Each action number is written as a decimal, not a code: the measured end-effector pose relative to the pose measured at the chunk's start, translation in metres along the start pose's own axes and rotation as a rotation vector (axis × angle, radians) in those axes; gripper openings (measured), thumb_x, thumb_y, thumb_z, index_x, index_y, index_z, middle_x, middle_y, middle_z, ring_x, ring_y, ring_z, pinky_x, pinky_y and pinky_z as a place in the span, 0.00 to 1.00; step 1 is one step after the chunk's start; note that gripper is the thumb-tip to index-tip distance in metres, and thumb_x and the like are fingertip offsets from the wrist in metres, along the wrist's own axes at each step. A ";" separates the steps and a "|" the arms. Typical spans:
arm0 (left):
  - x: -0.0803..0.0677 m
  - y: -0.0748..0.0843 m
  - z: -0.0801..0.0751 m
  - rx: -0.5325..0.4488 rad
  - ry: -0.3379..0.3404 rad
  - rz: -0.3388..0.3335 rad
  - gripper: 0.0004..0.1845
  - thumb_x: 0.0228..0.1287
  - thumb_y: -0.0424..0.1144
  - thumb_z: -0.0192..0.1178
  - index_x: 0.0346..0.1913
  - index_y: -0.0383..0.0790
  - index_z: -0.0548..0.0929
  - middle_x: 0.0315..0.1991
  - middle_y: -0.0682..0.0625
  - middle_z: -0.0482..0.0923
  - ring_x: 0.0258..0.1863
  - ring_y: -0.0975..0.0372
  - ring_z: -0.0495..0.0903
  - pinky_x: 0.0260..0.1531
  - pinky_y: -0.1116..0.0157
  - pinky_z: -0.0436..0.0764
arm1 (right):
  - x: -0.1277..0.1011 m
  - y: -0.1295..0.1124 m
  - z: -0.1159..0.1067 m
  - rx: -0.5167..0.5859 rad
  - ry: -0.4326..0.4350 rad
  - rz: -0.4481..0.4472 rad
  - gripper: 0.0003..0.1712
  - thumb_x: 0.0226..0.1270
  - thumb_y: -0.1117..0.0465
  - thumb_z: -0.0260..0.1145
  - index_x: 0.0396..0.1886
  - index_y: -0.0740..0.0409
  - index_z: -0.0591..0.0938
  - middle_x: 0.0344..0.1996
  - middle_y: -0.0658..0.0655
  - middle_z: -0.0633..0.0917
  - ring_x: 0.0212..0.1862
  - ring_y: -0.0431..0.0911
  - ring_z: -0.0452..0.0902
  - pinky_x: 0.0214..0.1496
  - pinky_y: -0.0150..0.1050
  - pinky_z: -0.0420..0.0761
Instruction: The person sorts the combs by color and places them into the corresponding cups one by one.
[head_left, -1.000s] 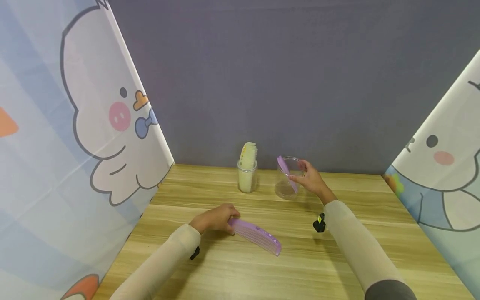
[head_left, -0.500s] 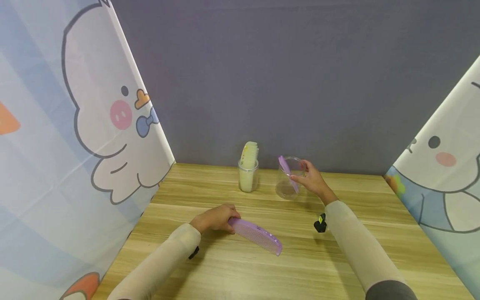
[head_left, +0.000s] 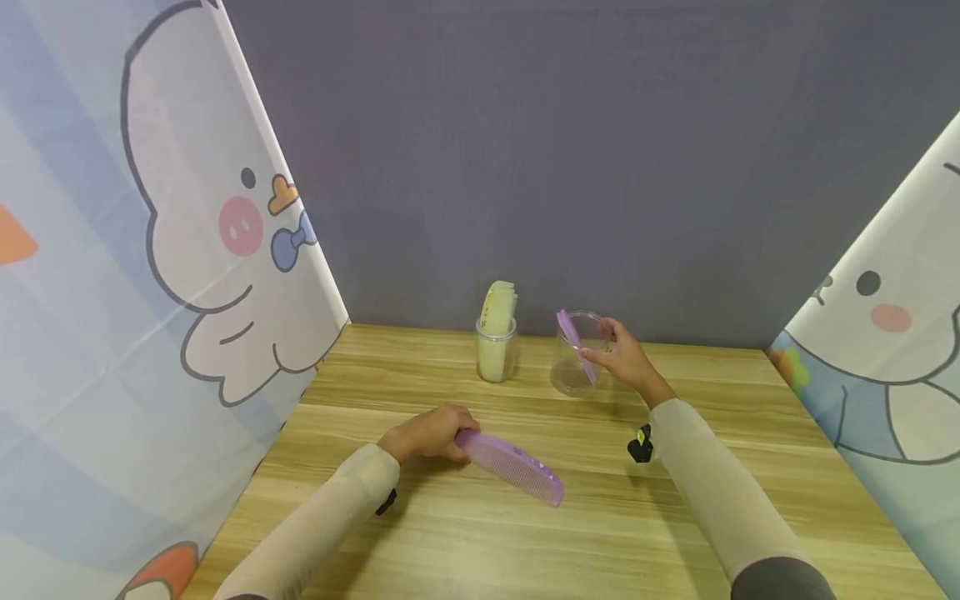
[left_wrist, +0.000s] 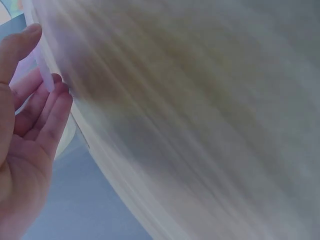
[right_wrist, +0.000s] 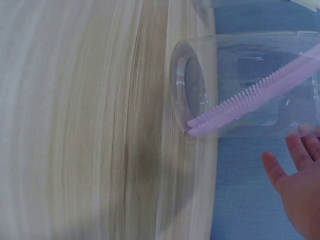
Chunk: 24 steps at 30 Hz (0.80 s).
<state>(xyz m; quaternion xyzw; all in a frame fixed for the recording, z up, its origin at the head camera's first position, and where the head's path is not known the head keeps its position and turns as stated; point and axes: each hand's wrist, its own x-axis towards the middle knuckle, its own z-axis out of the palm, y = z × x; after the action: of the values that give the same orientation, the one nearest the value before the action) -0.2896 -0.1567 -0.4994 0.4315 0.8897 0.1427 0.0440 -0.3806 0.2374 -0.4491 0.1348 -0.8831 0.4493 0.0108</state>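
My left hand (head_left: 435, 433) pinches one end of a purple comb (head_left: 517, 471) above the table. The comb slants toward the front right, teeth facing down and left. In the left wrist view, its pale edge (left_wrist: 45, 70) shows between thumb and fingers. My right hand (head_left: 622, 358) holds the right side of a clear cup (head_left: 566, 379), thumb at the front and fingers near the rim. Inside that cup, purple combs (right_wrist: 255, 97) lean diagonally, apparently two pressed together. Part of the right hand is cut off in the right wrist view.
Left of the held cup, a second clear cup (head_left: 508, 362) holds upright pale yellow combs (head_left: 497, 308). Both cups stand at the back of the wooden table (head_left: 600, 533), before a grey backdrop (head_left: 525, 167). Printed cartoon cloths (head_left: 225, 333) flank the table.
The left hand and its comb are raised very slightly. The right hand keeps its place on the cup, and the combs inside have not moved.
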 end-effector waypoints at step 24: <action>0.008 0.002 -0.016 -0.179 0.148 -0.017 0.22 0.52 0.40 0.74 0.52 0.38 0.88 0.45 0.48 0.88 0.34 0.70 0.77 0.32 0.76 0.78 | 0.001 0.005 0.000 -0.002 0.002 -0.007 0.56 0.68 0.46 0.72 0.80 0.69 0.51 0.76 0.73 0.62 0.76 0.69 0.58 0.74 0.66 0.65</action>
<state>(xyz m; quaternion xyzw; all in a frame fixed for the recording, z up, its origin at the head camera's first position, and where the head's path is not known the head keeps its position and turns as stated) -0.2965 -0.1524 -0.4827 0.4065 0.8779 0.2527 0.0180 -0.3826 0.2396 -0.4528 0.1376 -0.8830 0.4486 0.0133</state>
